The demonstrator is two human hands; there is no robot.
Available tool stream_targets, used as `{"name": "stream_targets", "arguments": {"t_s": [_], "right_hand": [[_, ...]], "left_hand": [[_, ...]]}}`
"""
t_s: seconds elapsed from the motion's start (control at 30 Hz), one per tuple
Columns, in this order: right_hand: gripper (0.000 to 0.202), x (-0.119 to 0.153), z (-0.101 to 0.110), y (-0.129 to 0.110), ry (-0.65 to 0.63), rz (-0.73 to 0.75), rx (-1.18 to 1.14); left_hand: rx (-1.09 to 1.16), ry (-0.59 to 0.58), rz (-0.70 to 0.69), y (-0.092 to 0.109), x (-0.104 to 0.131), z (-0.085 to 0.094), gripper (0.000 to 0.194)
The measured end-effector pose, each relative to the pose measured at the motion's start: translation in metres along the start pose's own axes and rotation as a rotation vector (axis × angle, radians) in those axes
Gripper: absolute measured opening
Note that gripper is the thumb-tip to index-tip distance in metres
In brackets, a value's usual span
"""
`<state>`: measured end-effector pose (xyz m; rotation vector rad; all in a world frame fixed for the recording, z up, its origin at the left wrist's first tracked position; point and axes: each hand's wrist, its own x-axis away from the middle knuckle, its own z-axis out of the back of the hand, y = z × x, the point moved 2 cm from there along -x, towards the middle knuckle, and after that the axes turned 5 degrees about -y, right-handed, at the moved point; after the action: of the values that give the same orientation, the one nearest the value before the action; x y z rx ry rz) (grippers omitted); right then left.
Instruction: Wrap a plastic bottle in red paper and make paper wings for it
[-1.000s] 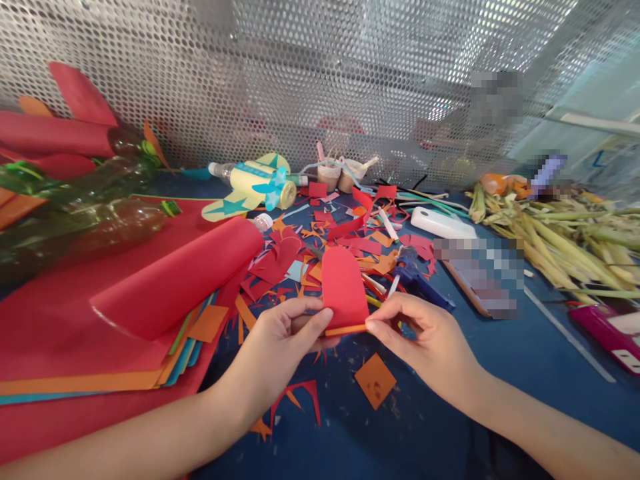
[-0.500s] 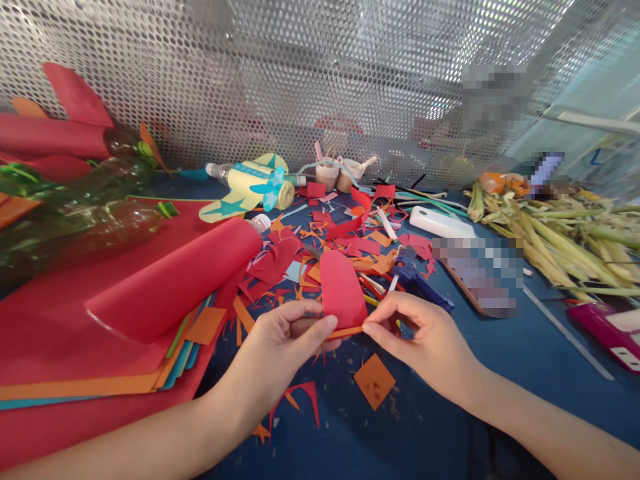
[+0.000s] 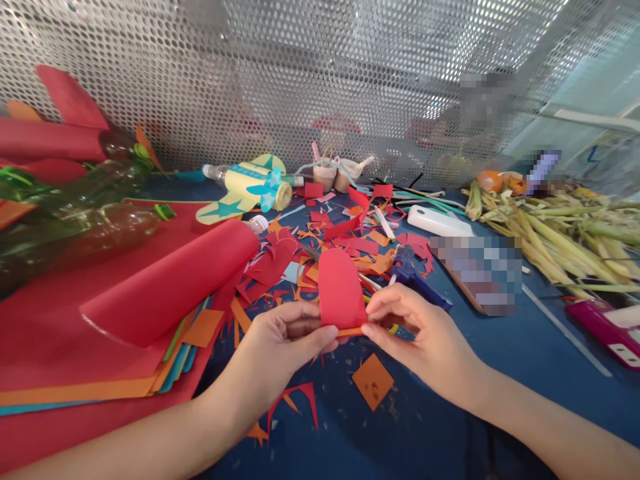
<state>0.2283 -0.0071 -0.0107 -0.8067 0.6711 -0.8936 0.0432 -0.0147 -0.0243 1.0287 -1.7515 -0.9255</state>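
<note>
Between my hands stands a red paper piece (image 3: 342, 288) with a rounded top and an orange strip (image 3: 350, 331) along its lower edge. My left hand (image 3: 290, 333) pinches its lower left corner, thumb in front and fingers behind. At the lower right corner, the thumb and fingers of my right hand (image 3: 405, 327) close on the edge. Below them an orange paper square (image 3: 373, 381) lies on the blue table. A bottle wrapped in red paper (image 3: 170, 283) rests to the left of my left hand. Behind my right hand is a blue glue gun (image 3: 420, 283), partly covered.
Paper scraps (image 3: 270, 267) litter the middle. Stacked coloured sheets (image 3: 100, 373) and green plastic bottles (image 3: 115, 227) lie left. A yellow paper-wrapped bottle (image 3: 245, 183) and two small cups (image 3: 337, 175) stand near the perforated metal wall (image 3: 280, 73). Right are a phone (image 3: 475, 277) and dry husks (image 3: 560, 240).
The fingers of my right hand have shifted up and inward behind the red piece's right edge. The left hand keeps its hold, and the view has moved slightly.
</note>
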Motion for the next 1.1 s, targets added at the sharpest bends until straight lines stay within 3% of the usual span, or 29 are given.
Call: {"name": "stream_targets", "arguments": {"t_s": [0.33,0.6,0.77,0.93,1.1], "right_hand": [[0.014,-0.0003,0.0022,-0.0071,-0.034,0.209,0.180],[0.010,0.0007,0.0012,-0.0090,0.086,0.448,0.341],[0.011,-0.0003,0.0004,-0.0101,0.140,0.411,0.319],[0.012,-0.0021,0.0005,-0.0082,0.131,0.278,0.250],[0.012,-0.0011,-0.0002,-0.0097,0.133,0.273,0.215]], "left_hand": [[0.039,-0.049,-0.038,0.0003,-0.0008,-0.0002,0.012],[0.050,-0.023,0.059,0.0008,0.0001,0.0003,0.014],[0.009,-0.046,0.054,0.0008,0.0005,-0.0006,0.015],[-0.105,-0.142,-0.073,-0.0015,0.0012,-0.0001,0.019],[-0.185,-0.122,-0.103,-0.0007,0.0017,-0.0001,0.012]]}}
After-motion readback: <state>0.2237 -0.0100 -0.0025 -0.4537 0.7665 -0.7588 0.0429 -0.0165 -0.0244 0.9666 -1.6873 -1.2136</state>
